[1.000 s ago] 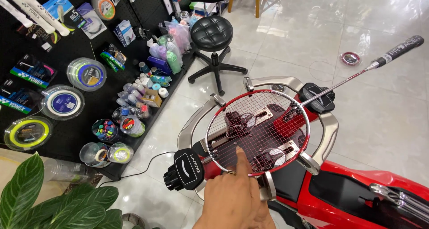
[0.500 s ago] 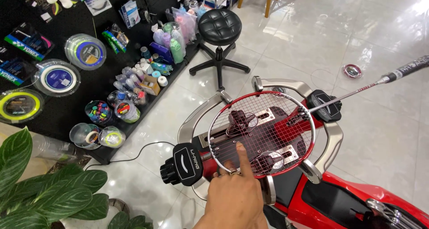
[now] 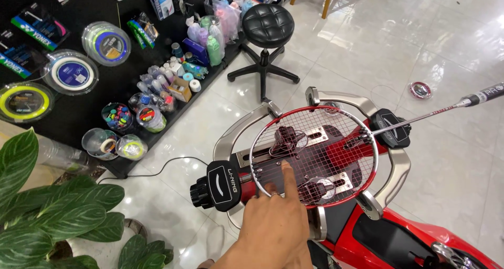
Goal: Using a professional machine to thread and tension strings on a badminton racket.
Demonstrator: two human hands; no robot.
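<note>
The left hand (image 3: 273,229) stays where it was half a second ago and a second ago: it reaches up from the bottom edge with the index finger (image 3: 286,174) stretched out and its tip pressed on the string bed (image 3: 320,143). The other fingers are curled in, one of them with a ring, so the grip closes on nothing; it only points and presses. The fingertip seems to have crept slightly towards the middle of the strings. Most of the difference is the head camera shifting over the machine. The right hand is out of view.

The red badminton racket (image 3: 315,109) has not shifted. It lies flat, clamped in the silver cradle of the stringing machine (image 3: 400,177), with its shaft running off to the right. By this look the work is still on the strings.

On the black display shelf (image 3: 79,106) to the left stand clear round tubs (image 3: 116,117) of small coloured pieces. Two clear cups (image 3: 100,141) nearer the plant (image 3: 63,206) seem to hold rolls, though what exactly is too small to tell. A small red dish (image 3: 420,89) lies on the tiled floor (image 3: 420,33); what it holds cannot be made out.
</note>
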